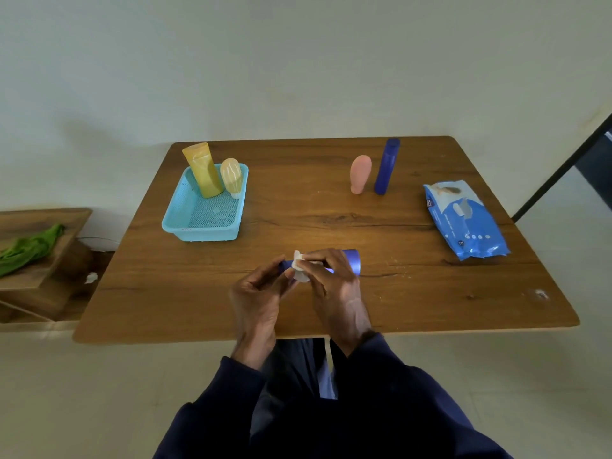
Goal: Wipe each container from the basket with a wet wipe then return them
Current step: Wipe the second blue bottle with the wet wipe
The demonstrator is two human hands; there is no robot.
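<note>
Both hands held the bottle (pixel 351 261), lying left-to-right between them: left hand (pixel 258 293) gripped its left end, right hand (pixel 334 279) pinched the wipe (pixel 299 265) against its middle, the base jutting right.

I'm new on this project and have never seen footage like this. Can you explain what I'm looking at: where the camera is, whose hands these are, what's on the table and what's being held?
There is no machine here. A person works with bare hands, and the single picture comes from a camera worn on their head, looking forward and down. On the wooden table stands a turquoise basket with a yellow tube and a pale yellow bottle in it. Farther right, a pink bottle and a tall blue bottle stand upright on the table, and a blue pack of wipes lies near the right edge. The left hand grips one end of a blue bottle held sideways, while the right hand pinches a white wipe against it.
</note>
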